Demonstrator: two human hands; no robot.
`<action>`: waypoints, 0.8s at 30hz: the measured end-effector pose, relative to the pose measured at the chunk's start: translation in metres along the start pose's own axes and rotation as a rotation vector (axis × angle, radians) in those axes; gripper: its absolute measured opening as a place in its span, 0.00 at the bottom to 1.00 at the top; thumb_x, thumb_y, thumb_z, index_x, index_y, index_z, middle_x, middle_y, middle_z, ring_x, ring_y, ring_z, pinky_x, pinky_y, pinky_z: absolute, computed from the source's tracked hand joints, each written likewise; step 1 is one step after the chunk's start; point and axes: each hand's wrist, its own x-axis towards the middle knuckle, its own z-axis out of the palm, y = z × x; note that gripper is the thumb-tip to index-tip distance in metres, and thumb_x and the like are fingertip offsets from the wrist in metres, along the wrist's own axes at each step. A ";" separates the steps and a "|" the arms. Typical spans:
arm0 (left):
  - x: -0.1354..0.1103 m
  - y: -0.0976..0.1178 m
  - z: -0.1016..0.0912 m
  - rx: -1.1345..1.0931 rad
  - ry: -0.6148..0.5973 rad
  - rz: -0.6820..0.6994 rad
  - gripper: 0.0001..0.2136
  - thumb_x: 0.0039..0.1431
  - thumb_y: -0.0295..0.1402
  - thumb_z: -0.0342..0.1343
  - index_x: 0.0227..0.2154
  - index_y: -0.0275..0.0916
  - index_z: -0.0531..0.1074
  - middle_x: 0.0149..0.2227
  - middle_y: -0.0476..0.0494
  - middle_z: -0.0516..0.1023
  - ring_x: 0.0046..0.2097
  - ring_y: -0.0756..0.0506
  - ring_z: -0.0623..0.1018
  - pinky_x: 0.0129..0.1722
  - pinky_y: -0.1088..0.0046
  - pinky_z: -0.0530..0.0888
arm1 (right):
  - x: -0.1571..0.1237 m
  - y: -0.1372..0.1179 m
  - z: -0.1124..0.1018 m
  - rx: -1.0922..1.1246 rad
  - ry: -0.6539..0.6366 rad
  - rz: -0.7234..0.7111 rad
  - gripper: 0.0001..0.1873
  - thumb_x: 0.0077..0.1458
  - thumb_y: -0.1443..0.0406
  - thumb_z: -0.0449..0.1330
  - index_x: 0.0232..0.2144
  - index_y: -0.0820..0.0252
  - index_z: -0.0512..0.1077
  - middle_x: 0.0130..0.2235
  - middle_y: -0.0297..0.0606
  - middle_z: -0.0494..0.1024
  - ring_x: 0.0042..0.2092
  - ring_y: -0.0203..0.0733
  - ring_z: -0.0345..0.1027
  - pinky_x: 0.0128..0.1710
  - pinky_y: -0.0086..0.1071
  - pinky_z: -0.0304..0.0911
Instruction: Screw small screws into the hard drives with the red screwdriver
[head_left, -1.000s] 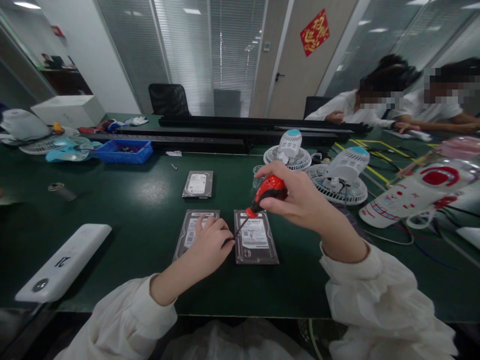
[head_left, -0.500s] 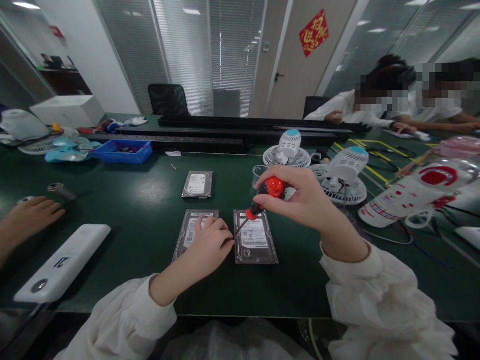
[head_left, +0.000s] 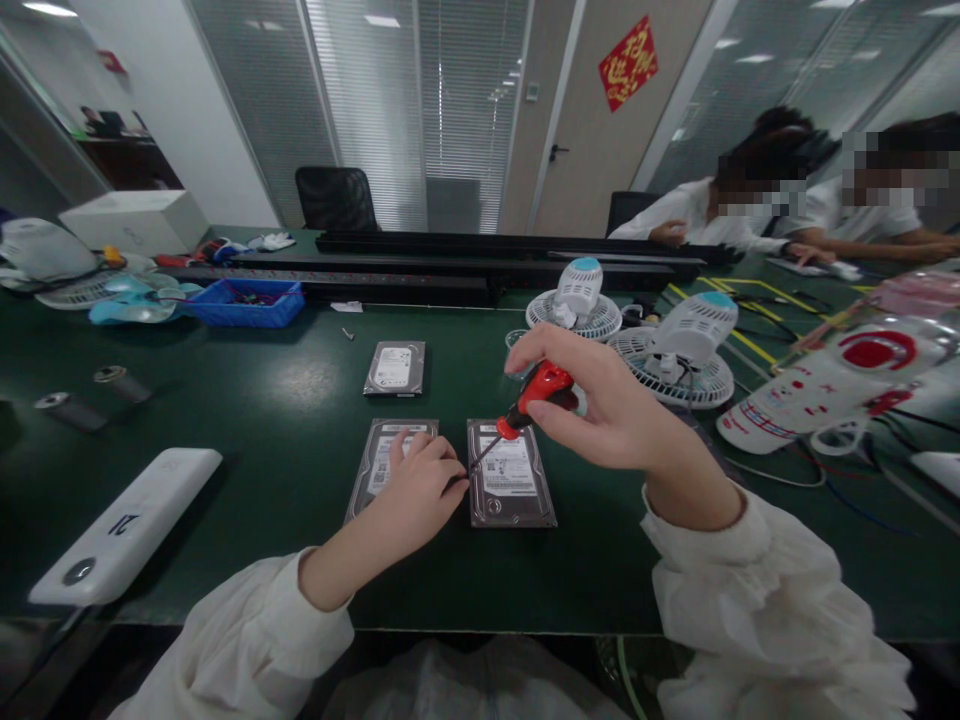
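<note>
Gone is a co-worker's hand beside the white bar (head_left: 124,525) marked "21".

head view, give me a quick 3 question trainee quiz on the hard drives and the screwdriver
1. True or false: the right hand holds the red-handled screwdriver.
2. How many grey metal hard drives lie on the dark green table? A) two B) three C) five
3. Fill in: the left hand rests on the ____ of the two near drives.

Key:
1. True; its tip meets the left edge of the near right drive.
2. B: near left drive, near right drive, far drive.
3. left
</note>
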 end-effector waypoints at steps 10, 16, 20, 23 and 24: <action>-0.001 -0.001 0.001 -0.003 0.015 -0.001 0.09 0.70 0.29 0.59 0.41 0.42 0.86 0.46 0.41 0.80 0.56 0.33 0.76 0.69 0.34 0.57 | 0.000 0.002 0.008 0.091 0.098 0.128 0.18 0.63 0.58 0.69 0.50 0.54 0.66 0.40 0.34 0.78 0.38 0.41 0.75 0.38 0.36 0.70; -0.001 0.000 0.000 0.005 0.007 0.003 0.09 0.70 0.29 0.59 0.41 0.41 0.85 0.46 0.41 0.80 0.56 0.33 0.76 0.69 0.33 0.57 | 0.001 0.000 0.003 0.052 -0.026 0.070 0.10 0.65 0.61 0.65 0.46 0.58 0.73 0.46 0.43 0.82 0.44 0.45 0.76 0.42 0.38 0.70; -0.001 -0.003 -0.001 0.008 0.008 0.006 0.09 0.70 0.30 0.59 0.41 0.43 0.85 0.46 0.42 0.81 0.56 0.34 0.76 0.69 0.33 0.57 | -0.002 -0.002 -0.001 0.088 -0.094 0.114 0.21 0.58 0.69 0.61 0.54 0.57 0.71 0.51 0.44 0.80 0.40 0.42 0.75 0.36 0.36 0.70; -0.001 -0.004 0.000 0.009 0.009 0.011 0.09 0.70 0.29 0.58 0.41 0.42 0.85 0.46 0.41 0.81 0.56 0.34 0.76 0.69 0.33 0.57 | -0.002 -0.003 0.000 0.095 -0.066 0.162 0.21 0.62 0.66 0.62 0.57 0.58 0.71 0.48 0.42 0.82 0.34 0.38 0.73 0.31 0.32 0.66; -0.001 -0.004 0.000 0.010 0.009 0.014 0.09 0.71 0.29 0.58 0.41 0.42 0.85 0.46 0.41 0.80 0.56 0.34 0.76 0.69 0.33 0.57 | -0.001 -0.003 0.001 0.074 -0.043 0.175 0.21 0.63 0.63 0.64 0.58 0.58 0.71 0.45 0.39 0.82 0.32 0.37 0.72 0.30 0.31 0.64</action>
